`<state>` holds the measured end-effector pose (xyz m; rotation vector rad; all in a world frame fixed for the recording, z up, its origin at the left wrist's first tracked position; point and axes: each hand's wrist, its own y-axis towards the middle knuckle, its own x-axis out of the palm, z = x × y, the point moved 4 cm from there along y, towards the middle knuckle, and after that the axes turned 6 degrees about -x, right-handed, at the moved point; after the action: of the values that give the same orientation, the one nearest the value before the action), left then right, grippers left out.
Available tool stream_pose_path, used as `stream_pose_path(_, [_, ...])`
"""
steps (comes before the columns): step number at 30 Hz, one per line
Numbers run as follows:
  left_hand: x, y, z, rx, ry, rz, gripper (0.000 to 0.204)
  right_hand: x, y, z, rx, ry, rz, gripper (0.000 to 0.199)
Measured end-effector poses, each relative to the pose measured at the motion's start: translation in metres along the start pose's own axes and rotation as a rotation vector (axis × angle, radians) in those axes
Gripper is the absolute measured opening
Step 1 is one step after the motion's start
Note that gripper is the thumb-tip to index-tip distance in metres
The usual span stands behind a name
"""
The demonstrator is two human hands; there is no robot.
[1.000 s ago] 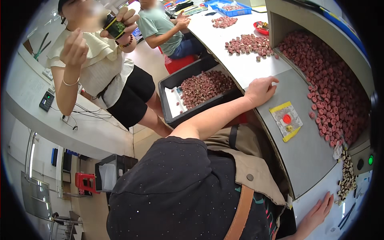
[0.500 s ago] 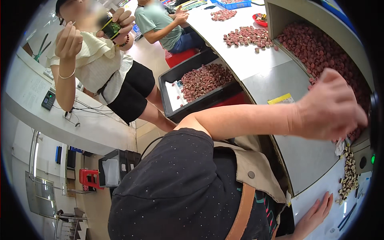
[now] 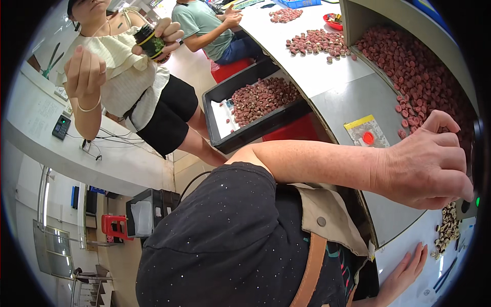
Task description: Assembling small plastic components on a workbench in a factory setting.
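Note:
My left hand (image 3: pixel 427 166) hangs over the grey panel at the worktop's right side, beside the box opening. Its fingers are curled, and what they hold, if anything, is hidden. Just past the knuckles is a small green light (image 3: pixel 477 201). Lower down, my right hand (image 3: pixel 406 273) lies on the white worktop with fingers stretched out. Near its fingertips is a pile of small pale pieces with dark edges (image 3: pixel 448 230). A thin dark tool (image 3: pixel 445 276) rests beside that hand. Behind my left hand, reddish round pieces (image 3: pixel 409 71) fill the box and spill from its mouth.
A yellow-topped packet (image 3: pixel 358 124) with a bright red round spot lies on the grey panel. Black trays (image 3: pixel 217 94) with reddish pieces stand left of the worktop. One person holds a dark jar (image 3: pixel 150 42); another sits at the far side. A red bowl (image 3: pixel 333 22) sits further back.
My left hand has moved slightly downward and is less blurred. More of the yellow-topped packet shows, with a red spot on it. The standing person's jar and raised hand have shifted. My right hand stays put.

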<state>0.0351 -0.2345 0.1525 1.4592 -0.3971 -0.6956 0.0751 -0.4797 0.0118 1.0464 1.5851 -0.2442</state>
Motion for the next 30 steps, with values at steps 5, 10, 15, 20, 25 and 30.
stream_pose_path(5, [-0.005,-0.001,0.007,-0.039,0.022,-0.074,0.030,-0.019,0.009,-0.029,0.046,-0.005,0.003,0.036])
stream_pose_path(10, [-0.004,0.006,0.015,-0.040,-0.030,-0.099,0.030,-0.027,0.008,-0.027,0.070,0.028,0.013,0.037])
stream_pose_path(15, [-0.007,0.018,0.024,-0.037,-0.048,-0.068,0.028,-0.027,0.002,-0.021,0.069,0.028,-0.001,0.038])
stream_pose_path(20, [-0.014,0.018,0.028,-0.045,-0.073,-0.092,0.029,-0.021,0.000,-0.016,0.076,0.037,-0.004,0.038])
stream_pose_path(25, [-0.026,0.017,0.023,-0.068,-0.074,-0.074,0.030,-0.022,0.006,-0.027,0.053,0.026,-0.021,0.038])
stream_pose_path(30, [-0.031,0.027,0.025,-0.032,-0.084,-0.062,0.022,-0.011,0.007,-0.012,0.027,-0.011,0.018,0.035])
